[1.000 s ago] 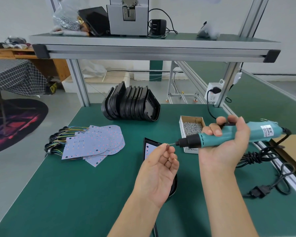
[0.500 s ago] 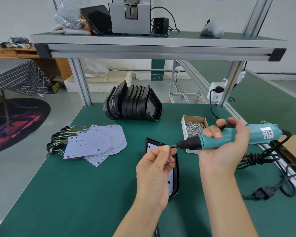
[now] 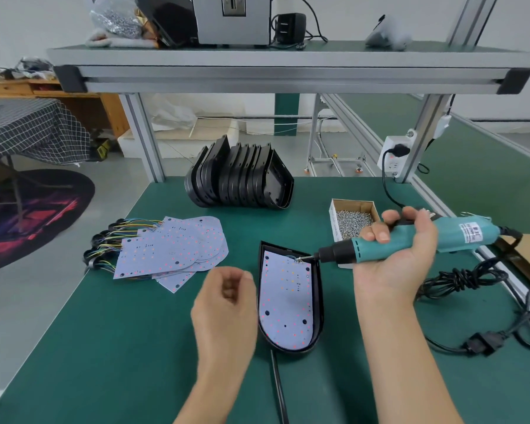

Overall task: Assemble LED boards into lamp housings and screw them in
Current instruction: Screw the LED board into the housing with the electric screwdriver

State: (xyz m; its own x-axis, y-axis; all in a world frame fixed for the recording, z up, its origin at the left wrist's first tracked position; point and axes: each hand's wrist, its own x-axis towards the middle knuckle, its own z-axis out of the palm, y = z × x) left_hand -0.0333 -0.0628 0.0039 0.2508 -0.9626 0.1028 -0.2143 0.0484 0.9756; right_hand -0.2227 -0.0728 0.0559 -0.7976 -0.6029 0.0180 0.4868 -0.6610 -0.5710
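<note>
An LED board (image 3: 285, 296) lay seated inside a black lamp housing (image 3: 317, 301) on the green worktop (image 3: 135, 347). The tip of a teal electric screwdriver (image 3: 404, 241) met the board's far right corner, where a small screw seemed to sit. The right hand (image 3: 392, 255) was wrapped around the screwdriver's body. The left hand (image 3: 227, 304) hovered just left of the housing, blurred, fingers loosely curled with nothing visible in them. Beyond stood a box of screws (image 3: 354, 220), a row of empty housings (image 3: 242, 179) and a fanned pile of wired boards (image 3: 172, 249).
</note>
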